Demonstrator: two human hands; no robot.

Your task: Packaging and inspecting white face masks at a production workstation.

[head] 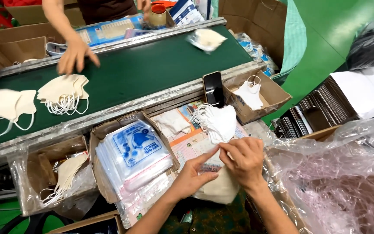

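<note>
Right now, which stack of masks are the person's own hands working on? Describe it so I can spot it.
Start at the green conveyor belt, then drop to its near side, right of the box of printed bags. The fanned white mask stack there is the only one pinched by two hands.

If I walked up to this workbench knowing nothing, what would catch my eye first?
Likely the stack of white fabric face masks pinched between the person's left hand and right hand at bottom centre. Behind runs a dark green conveyor belt carrying more masks, where another person's hand reaches. Left, a cardboard box holds clear printed bags.
</note>
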